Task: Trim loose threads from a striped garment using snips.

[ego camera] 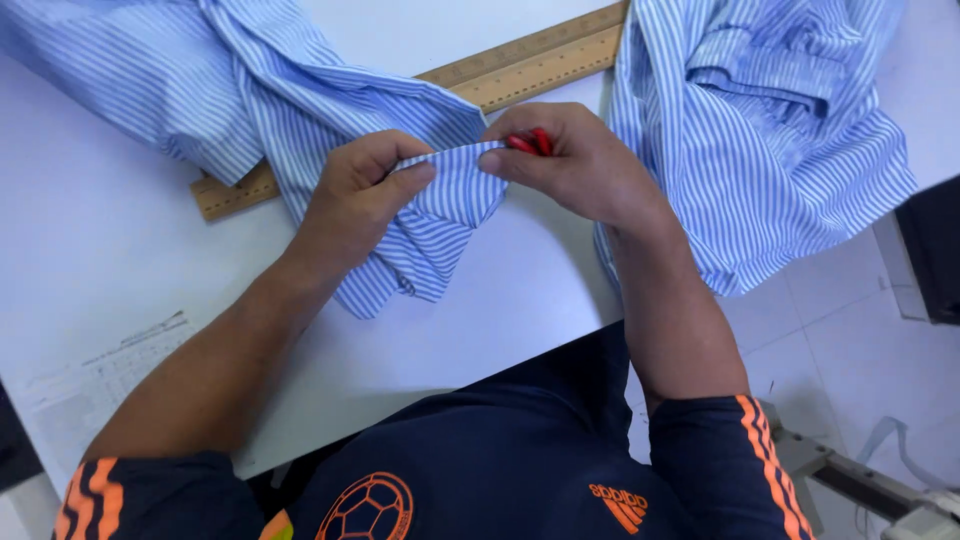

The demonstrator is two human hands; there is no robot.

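Striped shirt fabric [440, 215]: blue-and-white stripe, thin woven cloth, lying across the white table [90, 260]; one folded edge lifted between both your hands, just above the tabletop.
Weight: light, by the look of it; the raised fold hangs w/o pulling your fingers down.
Stiffness: soft, drapes and creases freely. The edge you hold looks doubled over, so prob. a bit firmer there than the single layer.
Surface: matte, not slippery; a fingertip pinch should hold it.
Fragility: not breakable, but threads and seams can snag or pucker if you tug hard.
Left hand [355, 195]: thumb and forefinger pressed together on the fold's left end, other fingers curled under the cloth.
Right hand [575, 160]: thumb and forefinger pinching the fold's right end; a small red tool [530, 142] tucked in the curled fingers, kind unclear, mostly hidden.
Where to grip: on the folded edge, hands close together, so the span between stays taut; a grip further out lets it sag.
Wooden ruler [520, 65]: flat on the table behind your hands, partly under the cloth.
Second bundle [760, 130]: same stripe, heaped at your right, overhanging the table edge.
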